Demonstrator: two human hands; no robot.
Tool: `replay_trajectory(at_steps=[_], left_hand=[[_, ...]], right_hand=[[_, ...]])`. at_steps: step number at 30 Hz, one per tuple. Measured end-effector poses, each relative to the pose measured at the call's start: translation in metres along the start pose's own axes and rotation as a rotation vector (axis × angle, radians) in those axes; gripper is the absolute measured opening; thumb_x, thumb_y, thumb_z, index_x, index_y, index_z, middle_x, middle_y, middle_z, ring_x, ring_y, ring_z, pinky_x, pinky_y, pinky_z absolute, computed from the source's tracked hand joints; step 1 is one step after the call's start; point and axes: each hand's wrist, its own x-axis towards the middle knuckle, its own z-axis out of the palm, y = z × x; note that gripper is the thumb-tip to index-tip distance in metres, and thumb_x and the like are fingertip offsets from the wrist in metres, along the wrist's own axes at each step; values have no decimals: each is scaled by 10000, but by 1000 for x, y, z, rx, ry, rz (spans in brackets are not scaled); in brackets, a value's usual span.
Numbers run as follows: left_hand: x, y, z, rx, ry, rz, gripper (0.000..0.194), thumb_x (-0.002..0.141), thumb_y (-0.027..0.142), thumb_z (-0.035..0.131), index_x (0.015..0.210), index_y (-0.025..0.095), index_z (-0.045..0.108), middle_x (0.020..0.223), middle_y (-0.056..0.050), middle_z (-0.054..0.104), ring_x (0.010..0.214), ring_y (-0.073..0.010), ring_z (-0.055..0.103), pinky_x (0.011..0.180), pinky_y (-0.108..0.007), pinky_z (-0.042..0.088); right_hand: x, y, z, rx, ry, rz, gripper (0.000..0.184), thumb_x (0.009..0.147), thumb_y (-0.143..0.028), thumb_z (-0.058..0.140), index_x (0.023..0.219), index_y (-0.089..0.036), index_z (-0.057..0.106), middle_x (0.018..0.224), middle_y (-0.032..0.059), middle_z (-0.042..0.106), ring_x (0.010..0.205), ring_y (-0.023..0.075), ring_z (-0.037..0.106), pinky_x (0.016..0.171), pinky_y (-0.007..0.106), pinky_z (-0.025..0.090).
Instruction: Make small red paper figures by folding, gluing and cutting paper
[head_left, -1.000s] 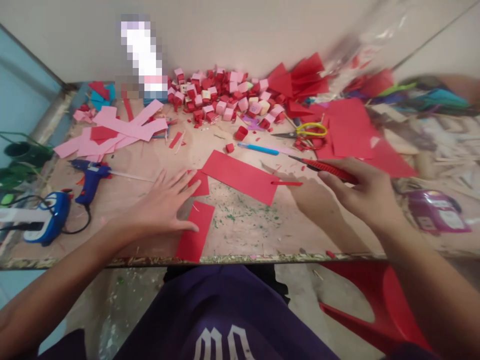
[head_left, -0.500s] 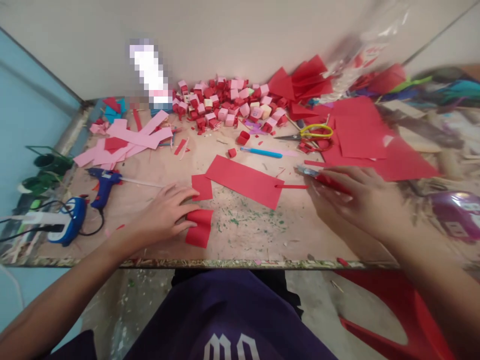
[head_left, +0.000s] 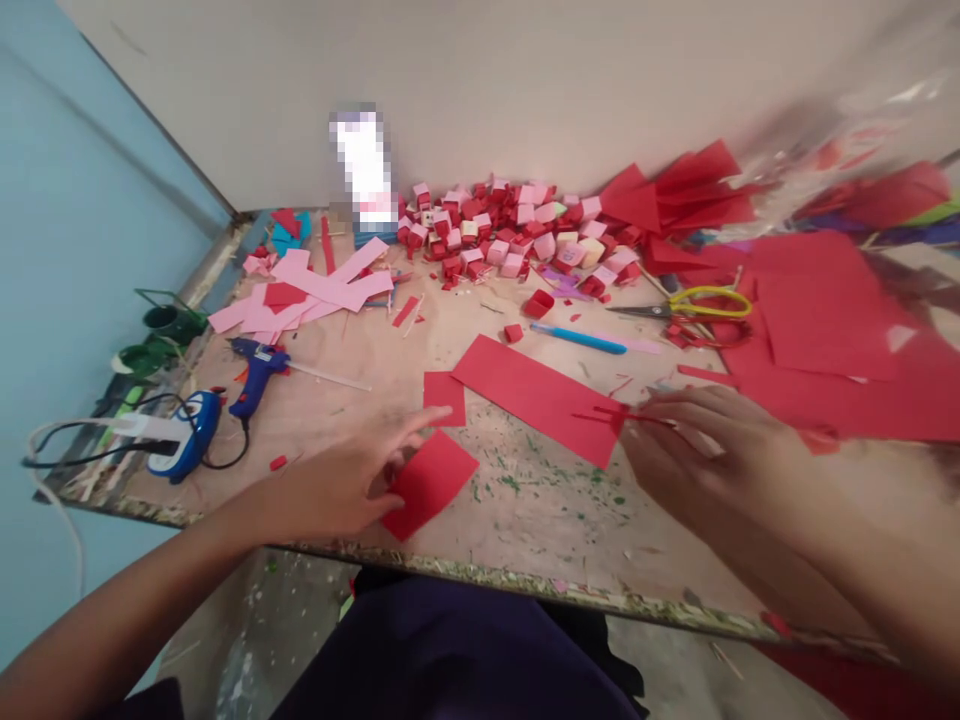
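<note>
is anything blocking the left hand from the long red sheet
Nothing upright does, as far as shows. Only the small red square, lying flat, is between the left hand and the near end of the long red sheet. The index finger already overlaps the square in view, so it probably won't hinder much.

The wide red strip (head_left: 536,400) is matt paper, the tabletop (head_left: 555,545) rough-edged wood.
</note>
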Motion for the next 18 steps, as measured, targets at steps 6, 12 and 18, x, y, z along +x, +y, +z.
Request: replay_trajectory(at_steps=[6, 12, 18], left_hand=[[4, 25, -23, 208, -202, 174, 381, 919, 48, 599, 1206, 269, 717, 1167, 1, 797, 1040, -196, 728, 961, -315, 504], [-10, 45, -9, 272, -299, 340, 334, 930, 54, 616, 1199, 244, 673, 1169, -10, 820, 1062, -202, 761, 1024, -350, 478], [-9, 45, -12, 302, -302, 393, 305, 927, 62, 585, 1166, 241, 647, 1176, -18, 810, 1083, -202, 749, 991, -358, 475]], right_hand=[[51, -76, 34, 277, -265, -298, 221, 1073, -212, 539, 1207, -242, 712, 1301, 73, 773, 1174, 254, 732, 1002, 440, 585], [117, -119, 107, 336, -331, -263, 194, 1037, -194, 548, 1037, -184, 742, 1120, 124, 781, 1021, 250, 721, 947, 421, 567], [212, -160, 162, 273, -283, -233, 209, 991, -135, 533, 920, -128, 729, 1002, 171, 749, 996, 291, 666, 932, 423, 506]])
